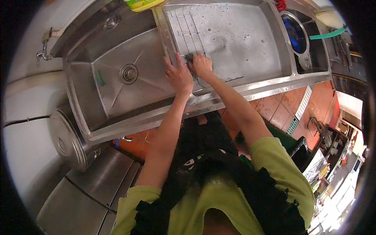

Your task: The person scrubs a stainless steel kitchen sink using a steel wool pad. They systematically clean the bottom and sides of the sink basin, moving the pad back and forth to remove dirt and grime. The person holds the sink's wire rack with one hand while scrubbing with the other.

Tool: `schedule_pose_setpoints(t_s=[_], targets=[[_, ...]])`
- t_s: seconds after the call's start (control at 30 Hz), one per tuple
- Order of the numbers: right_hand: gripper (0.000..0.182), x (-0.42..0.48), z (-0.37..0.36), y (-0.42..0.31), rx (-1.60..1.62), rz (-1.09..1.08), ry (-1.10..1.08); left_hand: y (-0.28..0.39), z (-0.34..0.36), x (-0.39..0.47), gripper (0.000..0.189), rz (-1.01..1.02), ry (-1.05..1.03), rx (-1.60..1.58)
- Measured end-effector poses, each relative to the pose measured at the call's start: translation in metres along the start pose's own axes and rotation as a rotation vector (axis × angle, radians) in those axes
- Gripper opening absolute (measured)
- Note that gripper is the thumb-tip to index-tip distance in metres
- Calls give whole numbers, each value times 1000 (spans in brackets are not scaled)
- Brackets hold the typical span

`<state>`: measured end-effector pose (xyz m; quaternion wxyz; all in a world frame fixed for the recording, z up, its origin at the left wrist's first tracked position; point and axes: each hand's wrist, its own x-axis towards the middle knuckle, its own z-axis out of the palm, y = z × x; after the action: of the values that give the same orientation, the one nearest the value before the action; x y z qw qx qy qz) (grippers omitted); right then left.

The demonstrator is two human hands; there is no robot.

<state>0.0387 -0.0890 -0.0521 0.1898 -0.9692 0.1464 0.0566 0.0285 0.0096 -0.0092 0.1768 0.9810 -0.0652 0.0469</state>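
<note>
A wire rack [191,34] lies tilted in the right sink basin, its lower part in cloudy, soapy water [241,38]. My right hand [202,65] grips a dark grey scouring pad [189,58], pressed against the rack's wires. Just left of it, my left hand [180,77] is at the divider [164,32] between the basins, by the rack's left edge. Two of its fingers point forward, spread apart. Whether its thumb pinches the rack is hidden. Some of the rack's near end shows past my right wrist.
The left steel basin [147,55] has a drain strainer [129,74] and a small green piece [100,78]. A yellow-green container [142,4] stands at the back. To the right are a metal-rimmed round strainer [307,38] and a green hose [327,34]. A lidded steel pot [66,141] sits left.
</note>
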Motion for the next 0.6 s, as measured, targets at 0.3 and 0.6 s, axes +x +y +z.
schedule_pose_setpoints(t_s=[0.3,0.6], targets=[[27,6,0,1,-7,-38,93,3,1,-1,49,56,44,4],[34,-15,3,9,36,-45,-36,3,-7,5,49,21,-39,29]])
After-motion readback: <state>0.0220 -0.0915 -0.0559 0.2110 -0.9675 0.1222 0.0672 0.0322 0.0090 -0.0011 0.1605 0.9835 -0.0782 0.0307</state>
